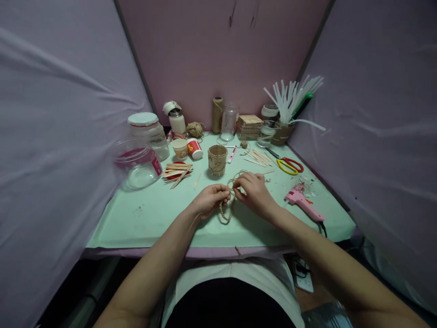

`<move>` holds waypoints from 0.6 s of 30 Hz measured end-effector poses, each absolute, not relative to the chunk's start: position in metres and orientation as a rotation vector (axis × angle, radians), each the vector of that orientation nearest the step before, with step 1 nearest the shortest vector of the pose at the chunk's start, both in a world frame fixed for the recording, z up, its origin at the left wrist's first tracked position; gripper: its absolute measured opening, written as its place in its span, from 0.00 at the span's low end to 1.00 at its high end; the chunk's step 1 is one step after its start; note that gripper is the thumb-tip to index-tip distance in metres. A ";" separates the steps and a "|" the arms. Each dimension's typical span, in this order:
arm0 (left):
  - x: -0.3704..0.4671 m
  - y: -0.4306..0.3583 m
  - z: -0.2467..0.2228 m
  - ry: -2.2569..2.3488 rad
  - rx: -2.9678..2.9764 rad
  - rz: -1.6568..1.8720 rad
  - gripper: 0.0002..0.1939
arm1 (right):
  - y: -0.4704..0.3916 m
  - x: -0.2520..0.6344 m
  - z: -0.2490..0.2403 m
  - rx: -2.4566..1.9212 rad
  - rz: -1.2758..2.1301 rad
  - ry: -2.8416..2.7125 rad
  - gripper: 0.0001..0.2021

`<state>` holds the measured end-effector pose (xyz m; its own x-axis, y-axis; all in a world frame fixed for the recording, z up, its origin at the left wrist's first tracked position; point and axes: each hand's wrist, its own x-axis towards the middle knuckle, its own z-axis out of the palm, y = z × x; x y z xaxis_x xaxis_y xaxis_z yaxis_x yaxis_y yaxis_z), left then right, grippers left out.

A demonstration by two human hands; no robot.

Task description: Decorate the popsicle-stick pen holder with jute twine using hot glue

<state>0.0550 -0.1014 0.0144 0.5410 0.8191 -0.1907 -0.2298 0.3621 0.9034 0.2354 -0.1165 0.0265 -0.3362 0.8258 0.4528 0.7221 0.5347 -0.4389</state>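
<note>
Twine (pixel 226 217), braided along its lower part, hangs in a loop below my two hands near the table's front. My left hand (pixel 212 199) pinches it between thumb and fingers. Close beside, my right hand (pixel 251 191) has its fingertips closed on the same twine, with thin loose strands curling on the cloth behind the fingers. Just beyond the hands stands a small brown cup (pixel 217 160) with a twisted rim and twine decoration.
Wooden sticks (pixel 177 172), a paper cup (pixel 179 148) and a clear jar (pixel 138 175) are on the left. Scissors (pixel 288 165), a pink glue gun (pixel 303 202) and a holder of white glue sticks (pixel 282 133) stand or lie on the right. Jars and twine rolls line the back.
</note>
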 end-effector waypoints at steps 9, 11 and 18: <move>0.057 -0.102 0.013 0.792 1.000 0.810 0.18 | -0.115 0.242 0.020 -1.217 0.317 -2.159 0.10; 0.058 -0.103 0.014 0.796 1.023 0.821 0.18 | -0.114 0.242 0.020 -1.198 0.398 -2.156 0.07; 0.059 -0.103 0.011 0.781 1.084 0.892 0.20 | -0.118 0.239 0.019 -1.230 0.026 -2.160 0.09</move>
